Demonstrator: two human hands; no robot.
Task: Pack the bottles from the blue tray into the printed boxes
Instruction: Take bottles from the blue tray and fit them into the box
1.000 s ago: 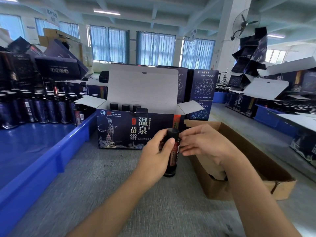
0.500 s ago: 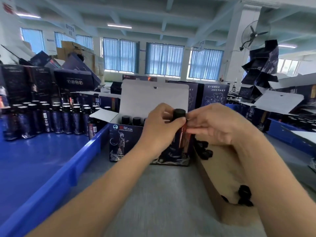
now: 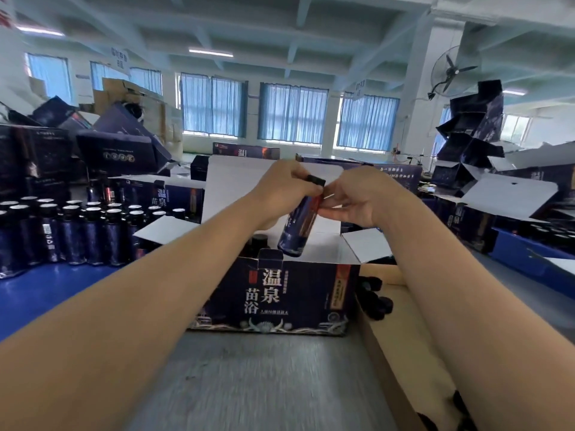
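One seemingly glossy cylindrical bottle [image 3: 298,229], tilted over cardboard box [image 3: 280,298], gripped by left hand [image 3: 280,185] and right hand [image 3: 361,197] fingers [image 3: 335,204].

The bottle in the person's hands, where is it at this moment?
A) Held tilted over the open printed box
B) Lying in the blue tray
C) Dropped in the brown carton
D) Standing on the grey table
A: the left hand and right hand both grip the bottle near its cap, and it hangs tilted with its base just above the opening of the printed box.
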